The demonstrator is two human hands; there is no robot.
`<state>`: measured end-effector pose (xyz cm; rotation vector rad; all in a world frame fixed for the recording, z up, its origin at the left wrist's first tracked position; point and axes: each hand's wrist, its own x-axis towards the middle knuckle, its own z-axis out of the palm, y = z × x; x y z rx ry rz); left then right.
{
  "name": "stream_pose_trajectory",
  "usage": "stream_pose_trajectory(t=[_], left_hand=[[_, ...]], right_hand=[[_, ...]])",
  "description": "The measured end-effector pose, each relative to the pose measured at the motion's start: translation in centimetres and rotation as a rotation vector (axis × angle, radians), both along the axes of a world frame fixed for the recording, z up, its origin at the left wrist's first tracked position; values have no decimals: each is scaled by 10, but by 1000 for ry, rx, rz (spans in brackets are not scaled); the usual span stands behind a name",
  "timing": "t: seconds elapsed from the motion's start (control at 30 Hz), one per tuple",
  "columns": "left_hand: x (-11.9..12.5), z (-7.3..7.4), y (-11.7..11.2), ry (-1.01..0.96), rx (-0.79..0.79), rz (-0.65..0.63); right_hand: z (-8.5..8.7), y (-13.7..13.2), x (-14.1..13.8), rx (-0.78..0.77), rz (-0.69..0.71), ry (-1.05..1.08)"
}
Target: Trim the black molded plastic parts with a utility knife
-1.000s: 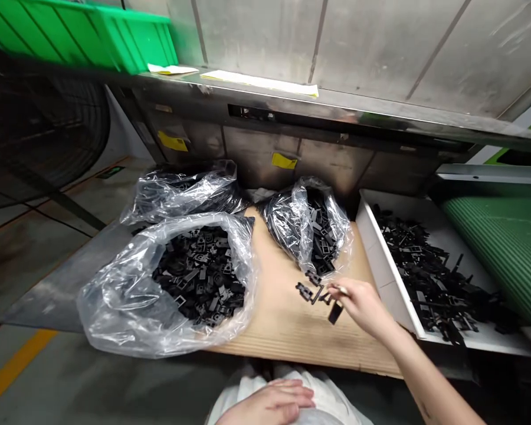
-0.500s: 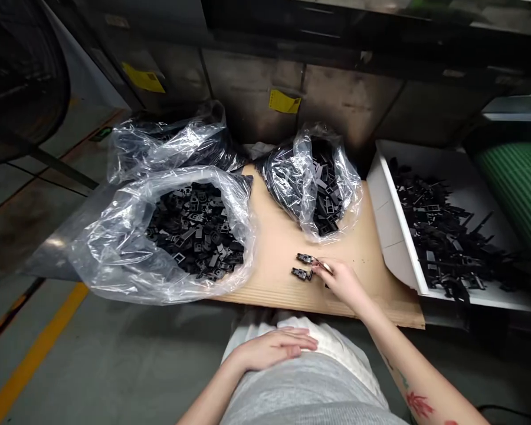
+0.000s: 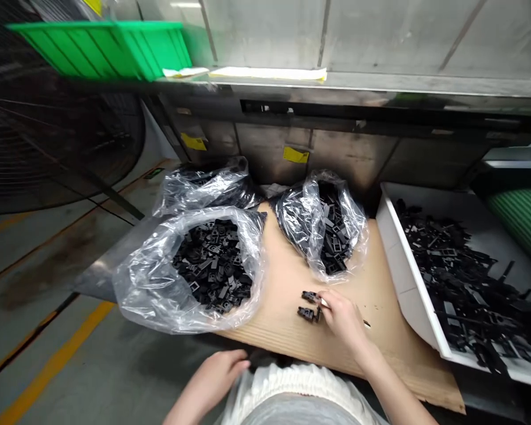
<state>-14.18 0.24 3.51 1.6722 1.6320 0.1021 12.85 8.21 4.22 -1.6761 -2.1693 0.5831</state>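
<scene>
My right hand (image 3: 341,316) is over the cardboard sheet (image 3: 287,283), its thumb and fingertips pinched on a small black plastic part (image 3: 308,296). Something thin and pale shows at the fingertips, too small to name. Just below the held part lies a second black plastic part (image 3: 308,314), near the fingertips. My left hand (image 3: 219,372) hangs left of my lap, below the front edge of the cardboard. Its thumb stands slightly apart from the forefinger, and nothing shows in it; the other fingers are partly hidden.
Open clear bags of black parts stand at left (image 3: 133,295) and middle (image 3: 358,254), with another bag (image 3: 203,189) behind. A white tray (image 3: 407,277) of black parts is at right. A green crate (image 3: 101,50) sits on a ledge, beside a large fan (image 3: 48,147).
My left hand has come off my lap and moved left. The right hand keeps its pinch by the two black parts. The view has tilted up, bringing the green crate in.
</scene>
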Motion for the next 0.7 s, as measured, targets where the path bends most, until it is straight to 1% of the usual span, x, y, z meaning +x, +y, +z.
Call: stream_pose_trajectory(t=[0.07,0.1,0.17,0.2,0.27,0.37,0.43,0.5,0.57,0.7], left_hand=[[34,18,13,-95,51,-97],[47,25,17,-126,75,-130],[65,33,22,-158,129,-159],[70,33,24,-158,158,-148],[73,28,28,-136,217,-96],[73,14,35,-99,276,-38],[74,5,39,-100,288,-47],[76,-1,40,-114,291,-64],[76,-4,41,-127,291,-71],[71,-6,41,-153,275,-77]], right_hand=[[3,1,-3,3,30,-17],[4,1,-5,2,47,-27],[4,4,-9,-13,81,-48],[4,6,-12,-25,96,-59],[2,10,-20,-58,118,-77],[-2,17,-36,-117,147,-72],[-4,20,-45,-160,156,-39],[-6,21,-43,-200,130,20],[-7,20,-28,-234,49,101],[-11,5,25,-319,-223,306]])
